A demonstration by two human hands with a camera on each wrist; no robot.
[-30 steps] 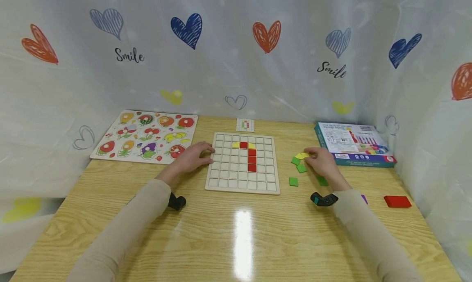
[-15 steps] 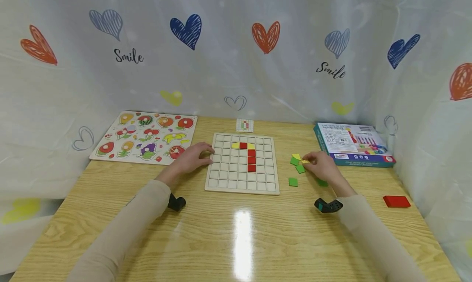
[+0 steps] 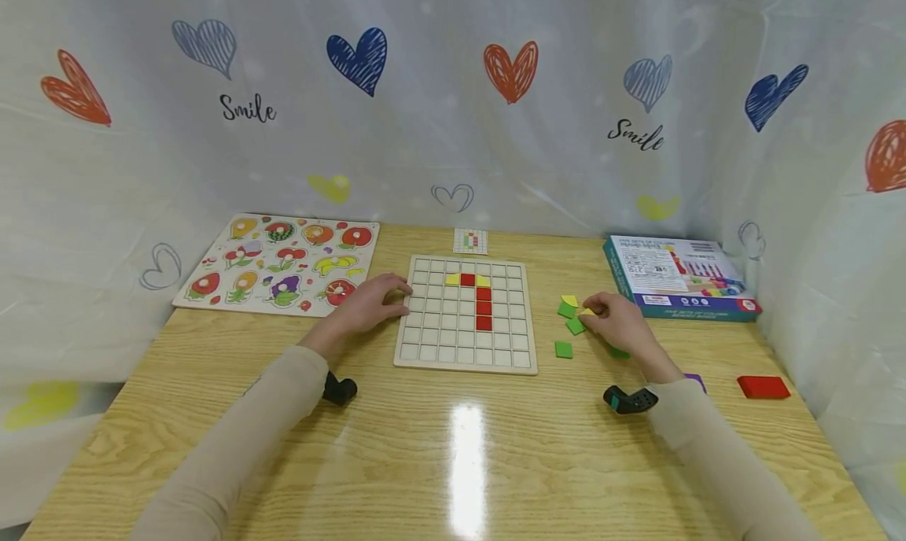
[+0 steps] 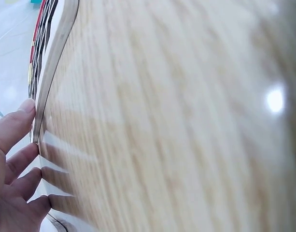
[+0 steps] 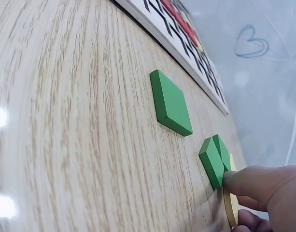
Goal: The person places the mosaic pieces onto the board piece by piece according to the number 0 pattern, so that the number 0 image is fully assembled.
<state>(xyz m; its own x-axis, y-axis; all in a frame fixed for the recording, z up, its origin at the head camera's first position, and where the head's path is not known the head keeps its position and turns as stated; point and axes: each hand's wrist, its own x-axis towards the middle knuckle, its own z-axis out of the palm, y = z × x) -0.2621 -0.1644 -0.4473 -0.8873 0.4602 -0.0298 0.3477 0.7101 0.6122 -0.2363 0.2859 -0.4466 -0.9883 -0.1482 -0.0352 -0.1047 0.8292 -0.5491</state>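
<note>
Yellow tile (image 3: 587,311) sits pinched in my right hand (image 3: 614,322) on the table (image 3: 453,447), touching a green tile (image 5: 213,162). My left hand (image 3: 368,305) rests, fingers relaxed, against the grid board (image 3: 432,344).

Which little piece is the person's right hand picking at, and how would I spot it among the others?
Start at the white grid board in the middle of the table. Just right of it lie loose green squares, and the right hand rests among them. At its fingertips is the yellow piece, the only non-green one being pinched.
</note>
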